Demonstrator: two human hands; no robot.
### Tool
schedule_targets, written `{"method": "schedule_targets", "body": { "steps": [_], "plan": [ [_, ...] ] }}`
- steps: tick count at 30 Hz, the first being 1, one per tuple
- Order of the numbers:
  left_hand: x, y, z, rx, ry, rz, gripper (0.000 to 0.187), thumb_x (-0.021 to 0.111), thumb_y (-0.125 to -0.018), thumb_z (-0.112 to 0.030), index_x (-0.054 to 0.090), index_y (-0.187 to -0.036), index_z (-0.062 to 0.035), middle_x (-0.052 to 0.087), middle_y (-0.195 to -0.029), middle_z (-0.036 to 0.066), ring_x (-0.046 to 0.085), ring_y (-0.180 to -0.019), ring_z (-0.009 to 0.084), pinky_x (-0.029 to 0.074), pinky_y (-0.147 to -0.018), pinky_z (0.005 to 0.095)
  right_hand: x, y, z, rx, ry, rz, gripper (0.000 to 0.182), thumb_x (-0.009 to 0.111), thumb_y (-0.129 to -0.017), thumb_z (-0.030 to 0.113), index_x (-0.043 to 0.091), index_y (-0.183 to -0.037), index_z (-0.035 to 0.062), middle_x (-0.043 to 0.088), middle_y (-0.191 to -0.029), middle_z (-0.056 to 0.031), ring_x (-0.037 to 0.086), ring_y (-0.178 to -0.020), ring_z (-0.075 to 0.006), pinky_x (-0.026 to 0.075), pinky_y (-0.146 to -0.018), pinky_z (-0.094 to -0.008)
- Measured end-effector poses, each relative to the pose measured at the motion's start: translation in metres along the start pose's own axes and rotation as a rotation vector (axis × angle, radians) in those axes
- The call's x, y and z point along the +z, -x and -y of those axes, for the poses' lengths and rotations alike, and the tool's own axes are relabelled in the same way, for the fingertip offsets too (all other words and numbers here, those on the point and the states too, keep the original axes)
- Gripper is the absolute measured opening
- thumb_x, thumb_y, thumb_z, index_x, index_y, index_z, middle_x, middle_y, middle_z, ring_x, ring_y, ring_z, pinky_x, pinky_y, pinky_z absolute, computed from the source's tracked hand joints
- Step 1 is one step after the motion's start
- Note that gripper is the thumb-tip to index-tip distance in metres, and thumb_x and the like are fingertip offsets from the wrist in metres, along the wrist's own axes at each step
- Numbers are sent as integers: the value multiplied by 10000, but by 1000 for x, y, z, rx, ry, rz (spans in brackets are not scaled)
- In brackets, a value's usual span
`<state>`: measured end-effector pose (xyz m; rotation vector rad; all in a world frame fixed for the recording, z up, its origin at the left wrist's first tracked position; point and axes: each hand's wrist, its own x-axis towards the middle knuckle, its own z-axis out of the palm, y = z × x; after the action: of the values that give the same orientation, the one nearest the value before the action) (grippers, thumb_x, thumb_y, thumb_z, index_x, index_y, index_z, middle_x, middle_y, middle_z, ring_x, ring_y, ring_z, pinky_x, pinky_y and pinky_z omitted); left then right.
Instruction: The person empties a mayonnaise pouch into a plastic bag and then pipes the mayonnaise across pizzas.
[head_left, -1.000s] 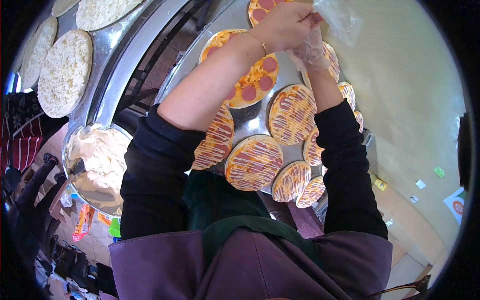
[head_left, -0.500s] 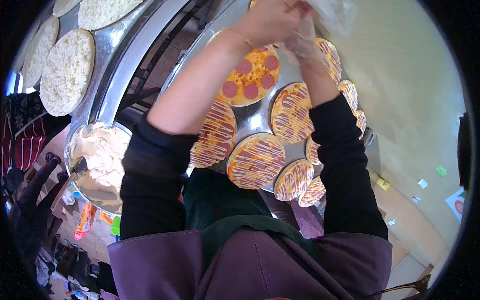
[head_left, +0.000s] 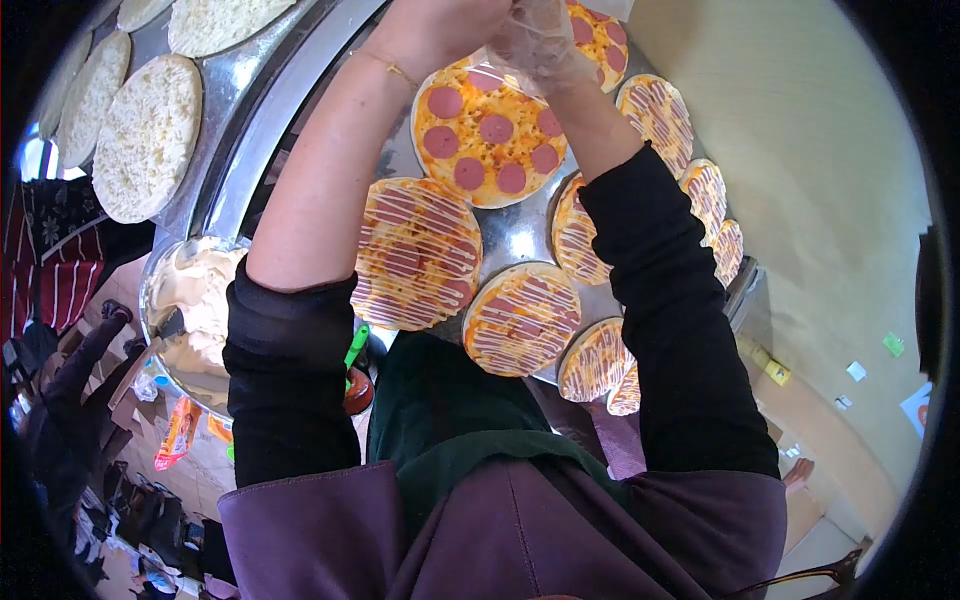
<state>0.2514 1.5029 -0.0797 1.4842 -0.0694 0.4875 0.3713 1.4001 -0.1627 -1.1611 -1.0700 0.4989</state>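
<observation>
My left hand (head_left: 455,25), bare with a thin bracelet at the wrist, is closed and cut off by the top edge. Against it is my right hand (head_left: 545,50), in clear crinkled plastic like a thin glove, its fingers curled. What they hold is hidden. Both are over the far edge of a small pizza (head_left: 495,130) with pink sausage slices and cheese; a few white streaks mark that edge. A second sausage pizza (head_left: 612,60) shows beyond my right hand. Nearer me, a large pizza (head_left: 415,255) and another pizza (head_left: 522,320) bear white zigzag lines of sauce.
Several more sauce-striped pizzas (head_left: 655,125) crowd the metal tray (head_left: 520,238). At left, white-topped dough rounds (head_left: 148,140) lie on another metal tray. A bowl of creamy mix (head_left: 205,285) with a spatula stands below them. A pale tabletop (head_left: 800,200) extends right.
Both hands have moved left and up the view, uncovering more of the sausage pizza. White streaks now show at its far edge. The loose clear plastic beside my hands is mostly out of view.
</observation>
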Motion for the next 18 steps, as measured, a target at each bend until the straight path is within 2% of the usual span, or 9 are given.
{"method": "schedule_targets", "body": {
  "steps": [2, 3, 7, 9, 10, 12, 15, 17, 18],
  "plan": [
    [5, 4, 3, -33, 26, -27, 275, 481, -1031, -64, 703, -1183, -11, 718, -1028, 10, 604, -919, 101, 501, -840, 271, 5, 12, 38, -290, 738, -70, 573, 753, -877, 84, 533, -1407, 80, 590, -1341, -112, 558, -1230, -256, 476, -1032, -393],
    [17, 6, 0, -41, 31, 13, 281, 475, -1030, -58, 701, -1190, -14, 716, -1036, 3, 604, -926, 97, 497, -840, 261, -2, 21, 47, -289, 746, -65, 573, 753, -877, 84, 533, -1407, 80, 590, -1341, -112, 558, -1230, -256, 476, -1032, -393],
    [81, 10, 22, 129, -11, -82, 224, 544, -1005, -101, 708, -1138, -25, 742, -970, 29, 642, -856, 107, 519, -802, 293, -47, 74, 69, 229, 614, -54, 494, 660, -999, 216, 442, -1423, 84, 554, -1348, -91, 570, -1262, -216, 517, -1025, -367],
    [96, 9, 21, -158, -51, -16, 185, 581, -964, -112, 716, -1037, -10, 737, -891, 163, 707, -826, 298, 544, -772, 378, -51, 76, 69, 357, 576, -55, 482, 637, -1030, 249, 419, -1427, 85, 545, -1350, -86, 573, -1270, -206, 527, -1023, -361],
    [96, 11, 19, -157, -49, -16, 185, 581, -964, -112, 716, -1037, -10, 737, -891, 163, 707, -826, 298, 544, -772, 378, -51, 72, 65, 283, 563, -36, 484, 675, -992, 228, 458, -1399, 84, 565, -1314, -81, 581, -1243, -204, 525, -1010, -359],
    [90, 17, 13, -20, 44, -74, 217, 560, -1000, -84, 720, -1130, -17, 743, -1000, 4, 647, -903, 91, 525, -854, 286, -48, 64, 51, 133, 530, -4, 491, 752, -916, 186, 534, -1343, 82, 606, -1242, -71, 596, -1190, -199, 520, -983, -357],
    [50, 14, 20, 108, 66, -60, 222, 549, -1004, -76, 717, -1134, -12, 741, -1006, -6, 649, -916, 85, 525, -851, 285, -21, 46, 36, -30, 475, 19, 502, 829, -839, 144, 611, -1287, 80, 648, -1170, -61, 611, -1136, -193, 515, -957, -354],
    [13, 14, 7, 20, 124, 68, 311, 453, -1026, -32, 689, -1228, -28, 709, -1092, 3, 603, -971, 94, 488, -859, 253, 5, 23, 44, -352, 800, 17, 511, 672, -956, 112, 501, -1435, 69, 583, -1351, -120, 553, -1259, -248, 469, -1054, -387],
    [1, 10, 7, 95, 5, 2, 319, 447, -1020, -19, 694, -1222, -34, 706, -1118, 16, 603, -989, 95, 490, -871, 259, 6, 26, 41, -349, 791, 13, 511, 672, -956, 112, 501, -1435, 69, 583, -1351, -120, 553, -1259, -248, 469, -1054, -387]
  ]
}}
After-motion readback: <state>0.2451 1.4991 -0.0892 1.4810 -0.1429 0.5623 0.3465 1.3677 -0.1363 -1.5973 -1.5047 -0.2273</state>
